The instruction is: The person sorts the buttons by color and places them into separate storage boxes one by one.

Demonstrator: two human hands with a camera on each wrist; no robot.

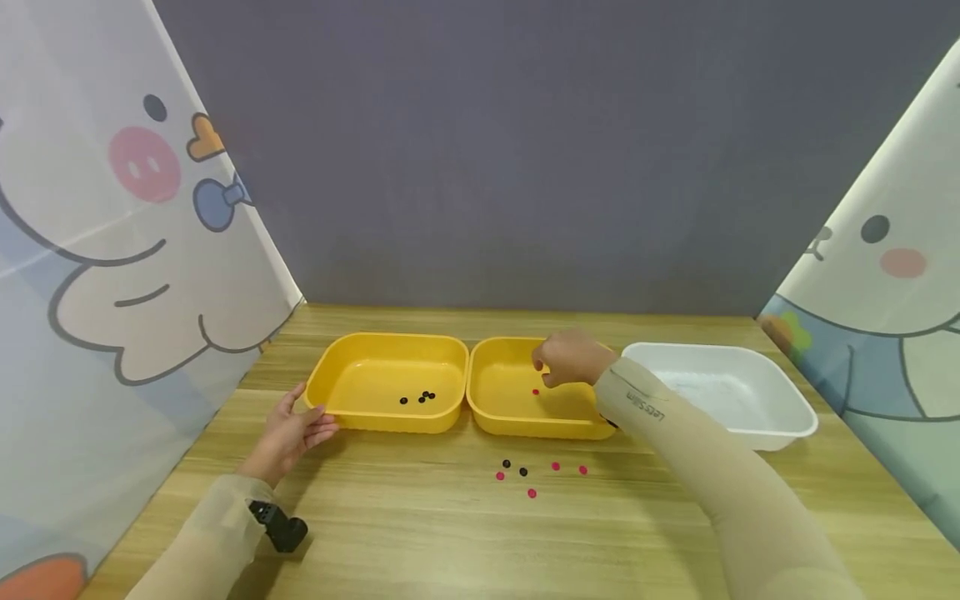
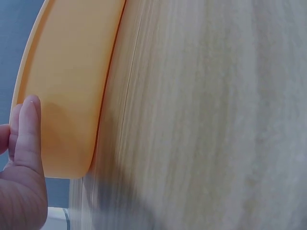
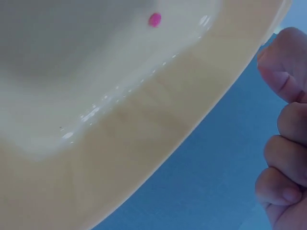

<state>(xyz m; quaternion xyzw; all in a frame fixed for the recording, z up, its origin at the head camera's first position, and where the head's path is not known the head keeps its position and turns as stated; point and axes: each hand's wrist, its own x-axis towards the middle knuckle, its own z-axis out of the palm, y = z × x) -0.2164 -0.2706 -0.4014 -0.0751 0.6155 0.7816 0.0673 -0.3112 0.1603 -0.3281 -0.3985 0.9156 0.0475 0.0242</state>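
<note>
My left hand rests at the near left corner of the left yellow tray, its straight fingers against the outer wall. Several small black button-like discs lie in that tray. Over the middle yellow tray is my right hand, fingers curled in, with nothing visible between them. Beneath it, one small pink disc shows inside this tray. On the table in front lie two black discs and several pink discs.
A white tray stands to the right of the yellow ones, partly behind my right forearm. All stand on a wood-grain table. A grey panel rises behind, with cartoon-printed sheets at both sides.
</note>
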